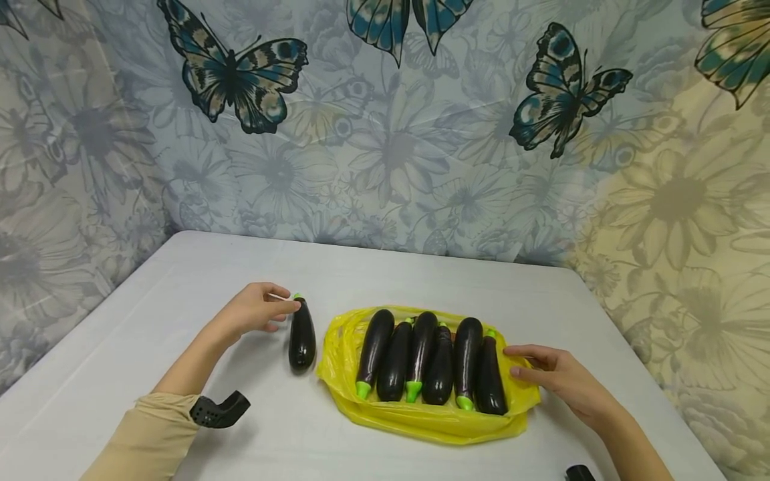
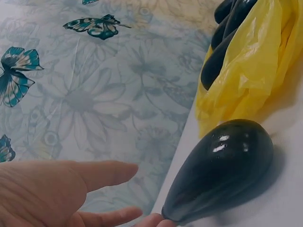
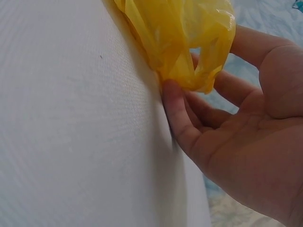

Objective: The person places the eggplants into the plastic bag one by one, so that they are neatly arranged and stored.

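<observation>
A single dark eggplant (image 1: 303,337) lies on the white table left of the yellow plastic bag (image 1: 415,427). My left hand (image 1: 259,310) is beside its green stem end, fingers loosely extended. In the left wrist view the thumb is held apart from the eggplant (image 2: 222,170), while fingertips meet its narrow end. More eggplants (image 1: 394,364) lie side by side on the bag, some stem up and some stem down. At the bag's right edge, my right hand (image 1: 559,377) touches the plastic with relaxed, spread fingers. Part of those fingers is hidden behind the bag (image 3: 184,42) in the right wrist view.
The white table (image 1: 240,267) reaches back to a patterned cloth wall (image 1: 391,167) with butterflies and flowers. A black device (image 1: 219,409) sits at the left wrist, and part of another black device (image 1: 579,473) shows by the right forearm.
</observation>
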Tool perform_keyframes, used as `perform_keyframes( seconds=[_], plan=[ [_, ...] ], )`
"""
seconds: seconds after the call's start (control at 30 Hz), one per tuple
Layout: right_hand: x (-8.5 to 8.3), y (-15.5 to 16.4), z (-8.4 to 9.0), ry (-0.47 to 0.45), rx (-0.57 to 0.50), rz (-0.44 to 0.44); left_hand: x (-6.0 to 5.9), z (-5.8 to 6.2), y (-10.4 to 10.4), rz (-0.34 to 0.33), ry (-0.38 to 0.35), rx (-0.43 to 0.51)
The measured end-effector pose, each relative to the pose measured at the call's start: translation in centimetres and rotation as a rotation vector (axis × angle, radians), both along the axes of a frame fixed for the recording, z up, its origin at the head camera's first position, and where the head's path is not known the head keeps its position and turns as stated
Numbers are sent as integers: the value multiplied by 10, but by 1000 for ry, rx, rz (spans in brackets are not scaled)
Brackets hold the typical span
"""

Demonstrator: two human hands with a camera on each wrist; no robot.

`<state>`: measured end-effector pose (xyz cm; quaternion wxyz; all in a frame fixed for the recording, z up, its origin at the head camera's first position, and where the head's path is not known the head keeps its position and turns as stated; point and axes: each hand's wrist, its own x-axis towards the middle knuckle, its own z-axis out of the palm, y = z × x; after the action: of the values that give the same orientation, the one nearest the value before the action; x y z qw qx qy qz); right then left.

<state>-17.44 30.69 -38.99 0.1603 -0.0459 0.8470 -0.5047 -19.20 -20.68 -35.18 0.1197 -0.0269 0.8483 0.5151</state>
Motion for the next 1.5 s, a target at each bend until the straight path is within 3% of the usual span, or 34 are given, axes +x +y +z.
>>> perform_keyframes(
  seconds=[0.3, 0.53, 0.77, 1.03, 1.27, 1.5],
  plan=[
    [1, -1, 0, 2, 8, -11, -8, -11, -15, -55, 8, 53],
    [1, 0, 0, -2, 7, -6, -13, -22, -33, -142, 56, 175],
    [0, 1, 0, -2, 11, -5, -15, -32, -33, -174, 23, 263],
    [1, 0, -1, -25, 8, -19, -16, -39, -20, -151, 8, 230],
    [2, 0, -2, -28, 13, -22, -11, -38, -4, -147, 14, 137],
    [1, 1, -2, -18, 13, -23, -10, -35, 0, -153, 23, 119]
  ],
)
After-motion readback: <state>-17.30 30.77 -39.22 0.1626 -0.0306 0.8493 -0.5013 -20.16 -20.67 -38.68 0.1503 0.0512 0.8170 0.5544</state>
